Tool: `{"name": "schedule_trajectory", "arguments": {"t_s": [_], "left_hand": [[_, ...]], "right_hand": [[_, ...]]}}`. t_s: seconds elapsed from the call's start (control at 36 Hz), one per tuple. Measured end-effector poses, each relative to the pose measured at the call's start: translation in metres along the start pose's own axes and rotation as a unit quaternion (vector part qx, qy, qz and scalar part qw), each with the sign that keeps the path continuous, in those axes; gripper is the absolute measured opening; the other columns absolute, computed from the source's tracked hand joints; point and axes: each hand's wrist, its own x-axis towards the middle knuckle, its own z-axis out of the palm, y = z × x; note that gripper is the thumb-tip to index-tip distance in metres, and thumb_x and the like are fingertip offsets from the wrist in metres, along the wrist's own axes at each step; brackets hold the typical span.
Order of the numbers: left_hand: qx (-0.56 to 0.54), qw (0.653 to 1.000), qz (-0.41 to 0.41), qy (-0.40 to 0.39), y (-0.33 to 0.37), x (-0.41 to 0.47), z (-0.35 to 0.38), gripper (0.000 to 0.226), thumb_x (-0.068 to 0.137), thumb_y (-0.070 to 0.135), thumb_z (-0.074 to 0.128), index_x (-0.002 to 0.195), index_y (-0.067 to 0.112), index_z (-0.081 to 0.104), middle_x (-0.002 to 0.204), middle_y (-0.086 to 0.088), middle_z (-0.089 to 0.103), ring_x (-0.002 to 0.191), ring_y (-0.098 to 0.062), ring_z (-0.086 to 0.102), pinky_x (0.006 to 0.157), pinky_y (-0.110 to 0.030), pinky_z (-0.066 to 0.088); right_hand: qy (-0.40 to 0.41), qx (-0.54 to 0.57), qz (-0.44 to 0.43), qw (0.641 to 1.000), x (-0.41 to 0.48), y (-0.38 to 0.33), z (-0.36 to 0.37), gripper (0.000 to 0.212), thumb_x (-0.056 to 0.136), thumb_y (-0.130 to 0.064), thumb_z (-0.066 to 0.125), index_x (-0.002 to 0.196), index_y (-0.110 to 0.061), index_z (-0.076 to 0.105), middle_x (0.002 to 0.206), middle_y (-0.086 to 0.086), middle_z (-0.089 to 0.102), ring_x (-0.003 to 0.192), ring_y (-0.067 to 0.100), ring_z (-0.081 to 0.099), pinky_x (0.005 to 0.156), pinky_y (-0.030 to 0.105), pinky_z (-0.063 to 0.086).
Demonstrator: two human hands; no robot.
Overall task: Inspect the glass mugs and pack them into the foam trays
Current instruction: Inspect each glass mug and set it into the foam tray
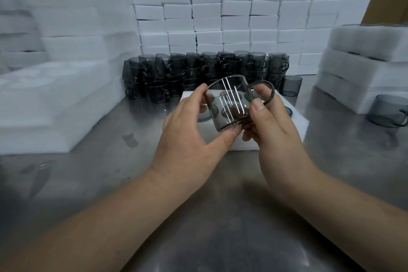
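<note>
One smoky glass mug point(229, 106), cylindrical, loop handle. Left hand point(187, 137) pinches rim and base; right hand point(272, 127) grips handle. One white foam tray point(297, 125) beneath, on steel tabletop point(198, 216).

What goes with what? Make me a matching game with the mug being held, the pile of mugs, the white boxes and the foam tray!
Things
1. held mug
2. pile of mugs
3. white boxes
4. foam tray

Places
A. stacked like a wall at the back
B. gripped by the left hand and right hand
C. flat on the metal table, under the hands
D. heaped in front of the boxes

Pairs: 1-B, 2-D, 3-A, 4-C
</note>
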Motion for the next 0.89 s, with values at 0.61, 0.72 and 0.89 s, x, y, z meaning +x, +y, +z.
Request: {"name": "schedule_trajectory", "arguments": {"t_s": [0.61,0.72,0.89], "left_hand": [[0.000,0.997,0.067,0.035,-0.0084,0.0014,0.0004,0.081,0.071,0.026,0.078,0.123,0.057,0.024,0.113,0.028,0.039,0.099,0.017,0.046,0.083,0.005,0.029],[0.000,0.998,0.069,0.013,-0.0062,0.0007,0.0004,0.082,0.071,0.035,0.073,0.123,0.059,0.015,0.115,0.029,0.038,0.100,0.019,0.044,0.086,0.005,0.027],[-0.029,0.997,0.077,0.007,-0.0065,0.0000,-0.0017,0.061,0.076,0.050,0.051,0.124,0.059,0.014,0.119,0.030,0.037,0.104,0.020,0.042,0.088,0.003,0.027]], "right_hand": [[0.059,-0.056,0.017,0.997,0.0047,-0.0001,-0.0008,0.019,0.093,-0.017,0.050,0.097,-0.035,0.046,0.072,-0.012,0.062,0.061,-0.002,0.059,0.058,0.012,0.045],[0.068,-0.026,0.019,0.997,0.0063,0.0012,-0.0006,0.022,0.094,-0.012,0.050,0.096,-0.034,0.047,0.073,-0.011,0.064,0.063,-0.005,0.060,0.060,0.010,0.046],[0.065,-0.009,0.022,0.998,0.0058,0.0021,-0.0009,0.025,0.093,-0.010,0.051,0.096,-0.034,0.047,0.075,-0.013,0.066,0.070,-0.002,0.063,0.064,0.012,0.049]]}}
